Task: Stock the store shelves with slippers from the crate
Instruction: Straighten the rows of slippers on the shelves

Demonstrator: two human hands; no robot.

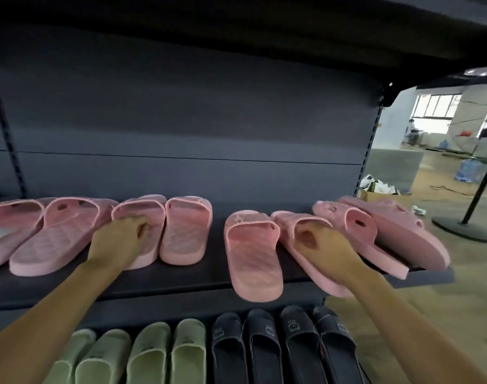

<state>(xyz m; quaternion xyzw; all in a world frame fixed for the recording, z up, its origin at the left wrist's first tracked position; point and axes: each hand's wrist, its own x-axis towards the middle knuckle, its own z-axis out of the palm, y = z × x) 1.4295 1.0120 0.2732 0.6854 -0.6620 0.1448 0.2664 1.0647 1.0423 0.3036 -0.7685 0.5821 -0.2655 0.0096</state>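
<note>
Several pink slippers lie in a row on the dark shelf. My left hand grips the strap of a pink slipper left of centre, fingers curled inside it. Its partner lies just to the right. My right hand holds another pink slipper by its strap; that slipper's heel hangs over the shelf's front edge. A further pink slipper lies between the two hands, also overhanging the edge. The crate is not in view.
On the shelf below sit green slippers and dark slippers. Two more pink slippers lie tilted at the shelf's right end. A black stand base and boxes are on the floor to the right.
</note>
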